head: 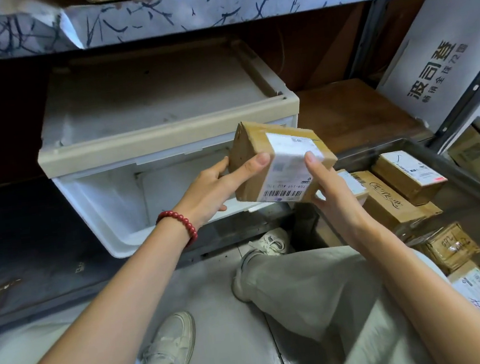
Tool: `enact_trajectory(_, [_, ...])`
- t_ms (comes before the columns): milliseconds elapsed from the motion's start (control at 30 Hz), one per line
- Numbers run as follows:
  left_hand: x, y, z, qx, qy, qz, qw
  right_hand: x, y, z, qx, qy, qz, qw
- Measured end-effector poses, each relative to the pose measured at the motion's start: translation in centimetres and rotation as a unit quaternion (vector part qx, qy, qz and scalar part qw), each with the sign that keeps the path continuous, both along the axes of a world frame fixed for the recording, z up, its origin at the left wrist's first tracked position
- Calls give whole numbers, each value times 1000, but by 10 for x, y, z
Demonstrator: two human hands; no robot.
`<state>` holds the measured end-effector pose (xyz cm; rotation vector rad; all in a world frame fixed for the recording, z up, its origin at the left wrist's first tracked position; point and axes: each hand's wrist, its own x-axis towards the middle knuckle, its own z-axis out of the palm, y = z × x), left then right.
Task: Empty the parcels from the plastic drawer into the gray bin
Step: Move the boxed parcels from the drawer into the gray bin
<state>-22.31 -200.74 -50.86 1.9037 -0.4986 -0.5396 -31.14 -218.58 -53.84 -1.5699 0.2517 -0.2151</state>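
Observation:
A brown cardboard parcel (pixel 262 149) with a white shipping label is held in the air in front of the pulled-out white plastic drawer (pixel 91 204). My left hand (pixel 215 187) grips its left end, thumb on top. My right hand (pixel 332 192) holds its right side, with a finger on the label. The drawer belongs to a beige plastic cabinet (pixel 164 136), and the part of the drawer I can see holds nothing. To the right stands the gray bin (pixel 471 173) with several cardboard parcels (pixel 406 178) lying inside.
A metal shelf board (pixel 242 2) runs overhead. A white carton with printed characters (pixel 440 63) leans at the right. A dark low shelf (pixel 31 250) lies at the left. My bent leg (pixel 320 292) and both shoes are on the gray floor below.

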Motion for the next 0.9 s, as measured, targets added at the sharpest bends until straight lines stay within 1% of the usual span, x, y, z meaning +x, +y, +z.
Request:
enact_trajectory(100, [0,-17,-2,2,-17,-4,1000,-1,-4,0,1,-44,-18,999])
enact_trajectory(200, [1,-41,-4,9,-52,34,998,-5,-16,3,10,-64,-84,994])
enact_trajectory(267, [2,-60,-5,-5,-70,50,996,-12,-30,5,12,-65,-133,989])
enact_trajectory(400, [-8,-108,3,-39,-72,3,997,-43,-68,12,34,-54,-232,971])
enact_trajectory(533, [-30,-163,1,-72,-61,-39,995,-90,-100,18,-17,21,-270,962])
enact_trajectory(600, [-45,-190,-3,-81,-52,-64,993,-113,-114,17,-32,39,-288,956])
enact_trajectory(700, [-69,-229,-8,-91,-16,-96,991,-146,-133,11,-65,61,-314,945])
enact_trajectory(767, [-84,-253,-10,-93,-11,-113,989,-167,-147,6,-95,71,-334,935])
enact_trajectory(833, [-101,-275,-13,-82,-24,-142,986,-187,-160,-1,-115,76,-352,926])
enact_trajectory(900, [-119,-292,-18,-58,-59,-179,980,-206,-174,-10,-132,74,-374,915])
